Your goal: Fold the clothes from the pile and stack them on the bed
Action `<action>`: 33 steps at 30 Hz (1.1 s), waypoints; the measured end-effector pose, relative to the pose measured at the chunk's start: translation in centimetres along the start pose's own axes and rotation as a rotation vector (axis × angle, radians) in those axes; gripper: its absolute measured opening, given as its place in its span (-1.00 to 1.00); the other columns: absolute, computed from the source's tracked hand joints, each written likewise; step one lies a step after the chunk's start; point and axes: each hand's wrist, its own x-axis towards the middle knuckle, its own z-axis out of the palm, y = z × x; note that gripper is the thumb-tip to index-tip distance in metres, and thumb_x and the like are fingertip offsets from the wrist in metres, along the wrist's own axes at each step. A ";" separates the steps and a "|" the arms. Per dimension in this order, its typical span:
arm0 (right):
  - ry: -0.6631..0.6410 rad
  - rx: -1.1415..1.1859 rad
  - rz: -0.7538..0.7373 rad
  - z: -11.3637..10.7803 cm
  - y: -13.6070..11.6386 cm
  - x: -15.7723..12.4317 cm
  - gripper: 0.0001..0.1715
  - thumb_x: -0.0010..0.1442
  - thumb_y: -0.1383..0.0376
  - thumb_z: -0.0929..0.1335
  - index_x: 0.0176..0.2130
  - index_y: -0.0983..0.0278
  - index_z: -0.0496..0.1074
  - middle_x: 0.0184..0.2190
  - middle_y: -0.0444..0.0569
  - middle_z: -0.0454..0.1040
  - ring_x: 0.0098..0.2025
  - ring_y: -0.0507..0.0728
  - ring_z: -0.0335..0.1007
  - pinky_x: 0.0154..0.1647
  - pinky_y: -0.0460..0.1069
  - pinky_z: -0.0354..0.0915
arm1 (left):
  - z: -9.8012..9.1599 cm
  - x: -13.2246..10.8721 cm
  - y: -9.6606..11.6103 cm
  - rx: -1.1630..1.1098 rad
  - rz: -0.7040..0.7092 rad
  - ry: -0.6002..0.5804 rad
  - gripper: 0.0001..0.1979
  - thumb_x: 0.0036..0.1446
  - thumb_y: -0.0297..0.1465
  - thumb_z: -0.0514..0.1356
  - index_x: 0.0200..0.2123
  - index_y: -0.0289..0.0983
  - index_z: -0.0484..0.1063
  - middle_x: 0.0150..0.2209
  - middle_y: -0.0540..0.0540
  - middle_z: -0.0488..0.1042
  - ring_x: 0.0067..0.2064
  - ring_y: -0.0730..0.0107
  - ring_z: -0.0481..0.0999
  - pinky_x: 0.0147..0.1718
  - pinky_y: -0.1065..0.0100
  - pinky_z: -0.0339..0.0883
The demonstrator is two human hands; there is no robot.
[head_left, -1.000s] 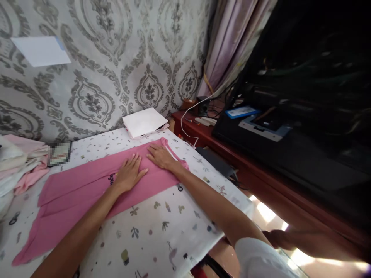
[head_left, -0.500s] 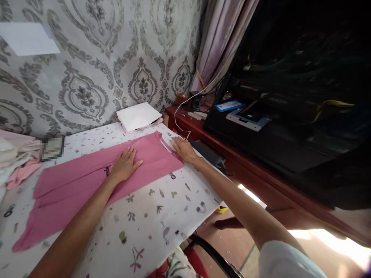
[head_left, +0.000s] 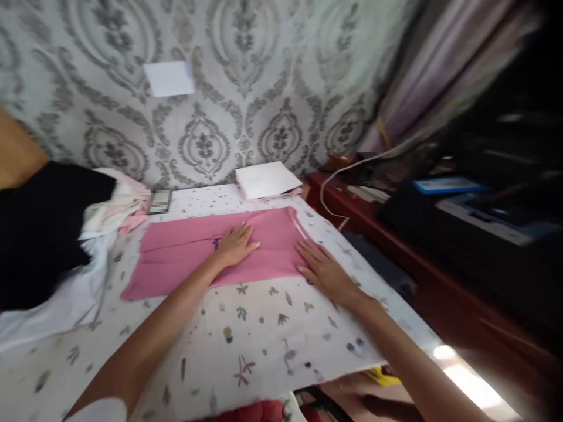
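A pink shirt (head_left: 272,234) lies folded lengthwise on the patterned white tablecloth (head_left: 264,346), its neckline toward the right. Resting flat on the middle of the shirt, beside some dark lettering, is my left hand (head_left: 235,243), fingers spread. At the neckline end my right hand (head_left: 325,269) is stretched out, its fingertips on the shirt's right edge and its palm partly over the tablecloth. Neither hand grips the cloth. Part of the lettering is hidden under my left hand.
A pile of clothes, with a black garment (head_left: 53,228) on top, is at the left. White papers (head_left: 268,180) lie against the patterned wall. A white cable (head_left: 323,193) hangs over the red-brown cabinet (head_left: 373,220) at the right, near a dark electronic casing.
The view has turned left, bringing the black garment into sight. My right hand has come nearer along the neckline edge; my left hand still lies on the shirt.
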 end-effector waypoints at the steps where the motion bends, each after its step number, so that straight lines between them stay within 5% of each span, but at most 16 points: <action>1: 0.019 -0.013 -0.010 0.3 0.4 0.0 -0.25 0.43 -0.03 0.04 0.43 0.26 0.02 0.41 0.08 0.10 0.45 0.18 -0.08 0.43 0.24 -0.06 | 0.0 -0.9 -0.5 -0.007 -0.003 0.016 -0.28 0.40 -0.02 -0.23 0.42 -0.36 -0.02 0.46 -0.24 -0.09 0.47 0.12 -0.14 0.40 -0.01 -0.25; 9: 0.120 -0.072 -0.046 2.3 1.3 0.3 -0.20 0.39 -0.09 0.03 0.38 0.29 0.14 0.38 0.10 0.16 0.41 0.24 0.06 0.39 0.25 0.05 | -0.8 -12.6 -8.1 0.030 -0.254 0.040 -0.30 0.40 0.00 -0.26 0.43 -0.26 -0.03 0.47 -0.20 -0.16 0.48 0.13 -0.18 0.39 -0.08 -0.31; 16: 0.175 -0.053 -0.033 1.3 0.4 0.7 -0.25 0.39 -0.08 0.07 0.24 0.33 0.36 0.26 0.19 0.36 0.32 0.32 0.23 0.29 0.33 0.18 | -0.7 -20.6 -14.4 0.027 -0.432 0.187 -0.41 0.40 -0.16 -0.20 0.38 -0.29 0.10 0.44 -0.23 0.02 0.45 0.13 -0.02 0.37 -0.05 -0.13; 20: 0.205 0.018 -0.115 -0.4 -2.8 3.5 -0.39 0.40 0.02 0.11 0.07 0.29 0.50 0.12 0.18 0.50 0.23 0.34 0.35 0.24 0.33 0.25 | -1.0 -22.0 -15.7 -0.072 -0.401 0.331 -0.49 0.35 -0.17 -0.10 0.21 -0.32 0.30 0.31 -0.29 0.27 0.33 0.10 0.23 0.30 0.05 0.07; 23: 0.150 0.122 -0.229 -1.0 -6.7 7.3 -0.46 0.41 0.11 0.13 0.05 0.30 0.51 0.10 0.19 0.51 0.20 0.31 0.38 0.21 0.27 0.30 | -1.9 -21.8 -16.2 -0.128 -0.368 0.392 -0.66 0.27 -0.21 -0.01 -0.08 -0.27 0.42 -0.01 -0.24 0.46 0.04 0.11 0.44 0.08 0.09 0.29; 28: 0.013 0.203 -0.298 -0.5 -12.6 13.2 -0.52 0.39 0.19 0.17 0.15 0.30 0.43 0.25 0.17 0.36 0.32 0.28 0.20 0.34 0.25 0.12 | -3.1 -21.6 -16.1 -0.167 -0.392 0.421 -0.76 0.15 -0.17 0.09 -0.44 -0.21 0.29 -0.37 -0.07 0.34 -0.27 0.20 0.36 -0.20 0.20 0.28; 33: -0.078 0.200 -0.172 0.8 -14.6 15.1 -0.49 0.45 0.17 0.12 0.24 0.29 0.32 0.33 0.16 0.24 0.40 0.26 0.06 0.38 0.27 -0.01 | -3.6 -22.3 -14.8 -0.367 -0.497 0.547 -0.72 0.14 -0.12 0.08 -0.45 -0.19 0.22 -0.48 0.04 0.29 -0.39 0.33 0.29 -0.33 0.33 0.18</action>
